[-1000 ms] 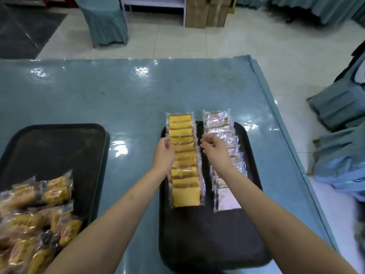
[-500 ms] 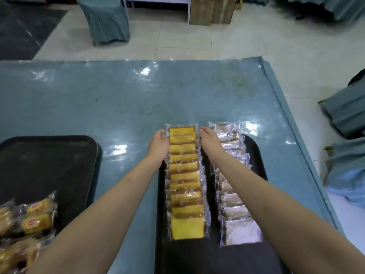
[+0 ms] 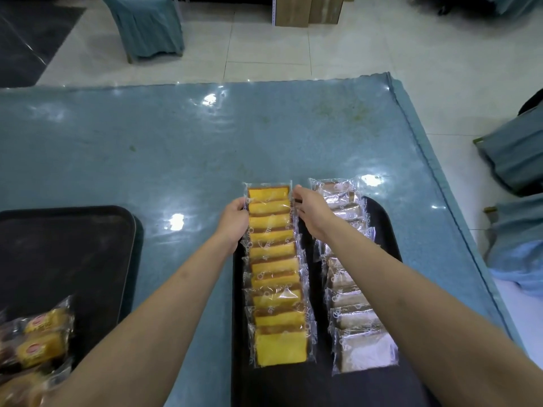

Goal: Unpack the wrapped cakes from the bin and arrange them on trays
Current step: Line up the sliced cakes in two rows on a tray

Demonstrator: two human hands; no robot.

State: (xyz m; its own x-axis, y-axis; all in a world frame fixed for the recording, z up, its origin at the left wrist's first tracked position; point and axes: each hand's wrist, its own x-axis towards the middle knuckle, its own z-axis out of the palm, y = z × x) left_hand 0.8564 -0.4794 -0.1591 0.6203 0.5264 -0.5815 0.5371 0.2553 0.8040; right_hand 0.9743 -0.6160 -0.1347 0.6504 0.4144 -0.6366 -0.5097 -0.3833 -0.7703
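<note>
A row of several yellow wrapped cakes (image 3: 273,259) runs lengthwise down a black tray (image 3: 382,218), overlapping like tiles. Beside it on the right lies a row of pale wrapped cakes (image 3: 352,304). Both of my hands are at the far end of the yellow row. My left hand (image 3: 233,221) pinches the wrapper edge on the row's left side. On the right side, my right hand (image 3: 311,214) pinches the wrapper edge with curled fingers. The farthest cakes of both rows overhang the tray's far rim.
A second black tray (image 3: 73,245) lies to the left, with a loose pile of wrapped yellow cakes (image 3: 38,342) at its near end. The blue table (image 3: 176,157) ends close to the right of the trays. Covered chairs (image 3: 514,154) stand on the floor beyond.
Both hands have slid from the middle of the yellow row to its far end, staying on either side of it. The view has tilted, so the trays sit lower in the frame.
</note>
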